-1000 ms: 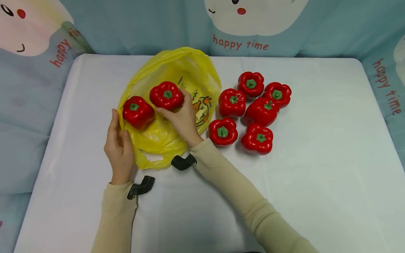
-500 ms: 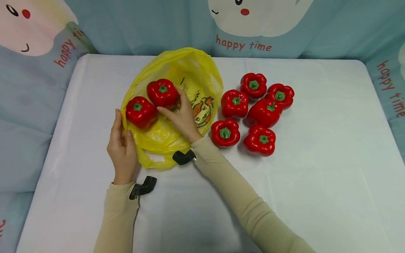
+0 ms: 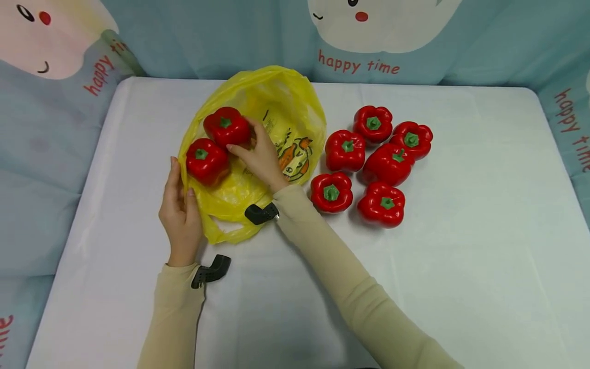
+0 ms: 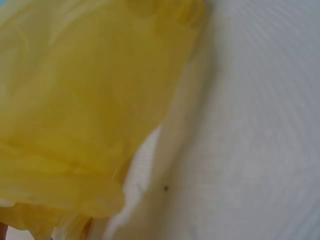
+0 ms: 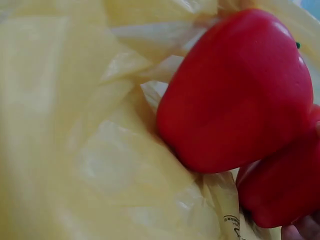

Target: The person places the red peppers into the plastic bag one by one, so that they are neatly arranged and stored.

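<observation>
In the head view, my right hand (image 3: pixel 261 156) grips a red bell pepper (image 3: pixel 227 126) with a green stem, fingers and thumb at its right side, inside the open yellow plastic bag (image 3: pixel 301 105). Just below and left of it, a second bell pepper (image 3: pixel 207 163) sits in the bag, close against the held one. My left hand (image 3: pixel 181 220) holds the bag's left edge between fingers and thumb. The left wrist view shows the bag's yellow side (image 4: pixel 90 95) but no clear fingers. Both peppers appear in the right wrist view, with fingertips (image 5: pixel 305 227) at the lower right corner.
Right of the bag, several red bell peppers stand grouped on the white tabletop (image 3: pixel 461 230), the nearest a front pepper (image 3: pixel 331 192) close to the bag and my right sleeve (image 3: pixel 332 261). A blue printed curtain (image 3: pixel 258 36) hangs behind the table.
My right hand has moved the held pepper left and slightly away from me, from the bag's middle to beside the other pepper. The left hand stays at the bag's edge.
</observation>
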